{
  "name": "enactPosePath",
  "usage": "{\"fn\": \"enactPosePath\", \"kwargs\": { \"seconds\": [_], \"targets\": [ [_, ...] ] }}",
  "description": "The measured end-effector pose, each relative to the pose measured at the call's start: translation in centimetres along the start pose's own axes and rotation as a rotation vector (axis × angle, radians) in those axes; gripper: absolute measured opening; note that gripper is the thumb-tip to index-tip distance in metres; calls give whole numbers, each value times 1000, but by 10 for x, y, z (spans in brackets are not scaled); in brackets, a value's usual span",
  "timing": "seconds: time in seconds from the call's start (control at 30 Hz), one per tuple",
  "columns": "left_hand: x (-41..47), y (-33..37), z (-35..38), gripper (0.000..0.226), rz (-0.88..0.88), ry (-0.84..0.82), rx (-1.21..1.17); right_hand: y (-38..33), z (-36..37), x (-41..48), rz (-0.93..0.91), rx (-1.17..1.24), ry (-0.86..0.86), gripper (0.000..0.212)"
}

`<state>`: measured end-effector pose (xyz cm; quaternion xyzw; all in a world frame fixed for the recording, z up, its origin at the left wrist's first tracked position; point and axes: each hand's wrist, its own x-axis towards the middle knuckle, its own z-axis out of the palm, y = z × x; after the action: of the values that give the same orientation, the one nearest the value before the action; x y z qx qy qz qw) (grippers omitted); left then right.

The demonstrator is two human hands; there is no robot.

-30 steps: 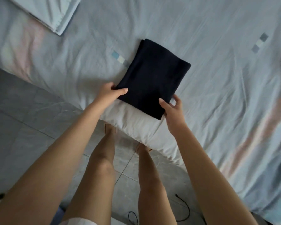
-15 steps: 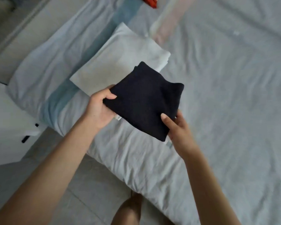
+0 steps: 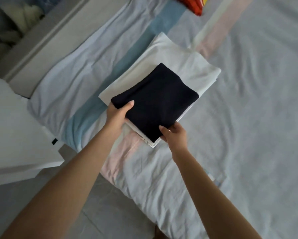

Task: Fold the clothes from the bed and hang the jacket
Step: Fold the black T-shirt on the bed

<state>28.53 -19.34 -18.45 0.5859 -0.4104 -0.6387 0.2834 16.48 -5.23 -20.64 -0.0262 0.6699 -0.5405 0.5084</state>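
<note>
Where the pale blue sheet fills most of the view, the bed [image 3: 248,118] shows broad pink and blue stripes and many creases. A white cabinet [image 3: 15,135] stands just beside its left side, on the grey floor [image 3: 41,195]. Near that edge of the bed lies a folded white garment [image 3: 187,62]. Over its near half is a smaller folded black garment [image 3: 158,100]; whether it rests on the white one or hangs just above it cannot be told. Both hands grip the black piece. The left hand [image 3: 116,116] grips its left edge, thumb on top and fingers tucked beneath. The right hand [image 3: 175,133] pinches its near corner the same way. A blurred red and yellow item [image 3: 191,4] lies at the top edge, well apart.
</note>
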Motion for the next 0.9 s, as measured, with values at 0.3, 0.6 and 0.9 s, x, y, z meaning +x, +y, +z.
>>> {"fn": "enactPosePath", "kwargs": {
  "seconds": [0.3, 0.6, 0.9],
  "targets": [
    [7, -15, -10, 41, -9, 38, -66, -37, 8, 30, -20, 145, 52, 24],
    [5, -21, -10, 51, 121, 128, 5, -78, -23, 69, -30, -137, 307, 25],
    [-22, -45, 10, 81, 710, 89, 1417, -32, -6, 54, -1315, -1613, -217, 54]
  ]
}}
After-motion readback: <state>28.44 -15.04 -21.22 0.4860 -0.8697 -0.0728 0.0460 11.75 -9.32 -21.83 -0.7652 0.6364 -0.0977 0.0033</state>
